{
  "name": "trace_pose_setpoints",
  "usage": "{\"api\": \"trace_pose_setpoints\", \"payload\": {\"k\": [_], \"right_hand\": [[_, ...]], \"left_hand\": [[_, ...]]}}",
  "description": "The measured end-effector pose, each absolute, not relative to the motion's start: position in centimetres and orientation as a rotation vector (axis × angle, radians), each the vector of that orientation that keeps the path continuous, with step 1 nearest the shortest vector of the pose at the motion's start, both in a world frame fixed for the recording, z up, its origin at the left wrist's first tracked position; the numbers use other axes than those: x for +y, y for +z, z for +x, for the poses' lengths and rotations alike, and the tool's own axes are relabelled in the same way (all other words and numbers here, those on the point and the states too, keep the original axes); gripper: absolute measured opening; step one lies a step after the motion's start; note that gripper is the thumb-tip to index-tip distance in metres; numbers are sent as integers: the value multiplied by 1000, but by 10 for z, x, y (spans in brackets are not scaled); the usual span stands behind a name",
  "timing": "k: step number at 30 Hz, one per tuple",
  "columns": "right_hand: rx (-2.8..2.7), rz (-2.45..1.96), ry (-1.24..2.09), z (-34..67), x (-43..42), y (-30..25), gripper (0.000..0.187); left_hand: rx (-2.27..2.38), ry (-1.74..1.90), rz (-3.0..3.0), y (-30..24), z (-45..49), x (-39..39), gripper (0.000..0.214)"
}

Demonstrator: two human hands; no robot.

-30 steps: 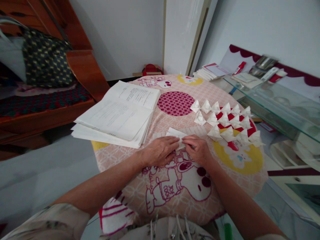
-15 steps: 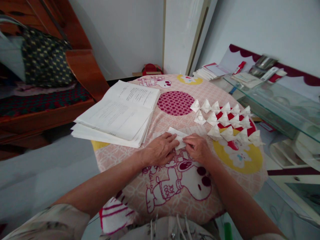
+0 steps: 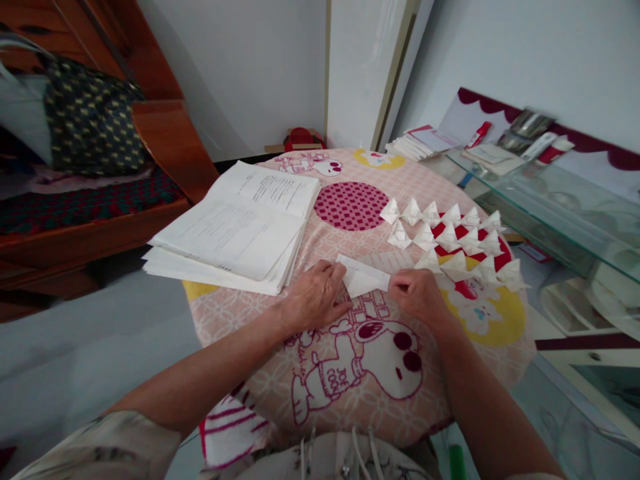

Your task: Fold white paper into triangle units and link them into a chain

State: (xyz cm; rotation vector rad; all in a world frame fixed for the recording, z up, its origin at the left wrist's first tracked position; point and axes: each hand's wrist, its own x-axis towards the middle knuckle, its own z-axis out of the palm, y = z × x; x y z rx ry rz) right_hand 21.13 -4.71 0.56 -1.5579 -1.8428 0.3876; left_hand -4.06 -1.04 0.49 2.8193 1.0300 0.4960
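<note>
A folded piece of white paper (image 3: pixel 365 277) lies on the patterned tablecloth (image 3: pixel 350 373) between my two hands. My left hand (image 3: pixel 320 293) rests at its left end, fingers curled and pressing on that edge. At the opposite end, my right hand (image 3: pixel 417 293) is closed, its thumb and bent fingers pinching the paper's corner. To the right stand rows of small folded paper pieces (image 3: pixel 449 235) with pointed tops. An open stack of printed sheets (image 3: pixel 235 227) lies left of my hands.
A glass shelf (image 3: pixel 560 207) beside the table's right edge holds a red tube (image 3: pixel 480 135), metal containers (image 3: pixel 533 123) and papers. More papers (image 3: pixel 420 141) lie at the far edge. On the left, a wooden bench (image 3: pixel 165 143) carries a dark patterned bag (image 3: pixel 93 117).
My right hand has moved right along the paper to its far end, so more of the paper shows. My left hand has shifted slightly left and stays on the paper.
</note>
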Motion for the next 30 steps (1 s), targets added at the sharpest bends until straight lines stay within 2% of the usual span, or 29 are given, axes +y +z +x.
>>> {"api": "trace_pose_setpoints", "payload": {"k": [6,11,14,17,23,26,30], "right_hand": [[-1541,-1583,246,210,-42,3,19],[-1395,-1550,313,211,-35,-10,19],[-1294,-1466,482,212,-31,-14,33],[-1253,-1339,735,205,-28,-11,42],[-1167,-1299,1168,177,-34,1,21],[-1092,-1292,1243,173,-35,0,19],[-1097,-1269,1310,173,-35,-1,21]], "left_hand": [[1067,399,2921,6,-32,-6,46],[1015,380,2936,11,-23,7,13],[1033,567,2728,13,-23,19,19],[1054,758,2211,12,-22,26,32],[882,734,1301,4,-11,13,33],[818,663,1151,0,-10,4,31],[784,583,1119,-2,-11,-3,37]]}}
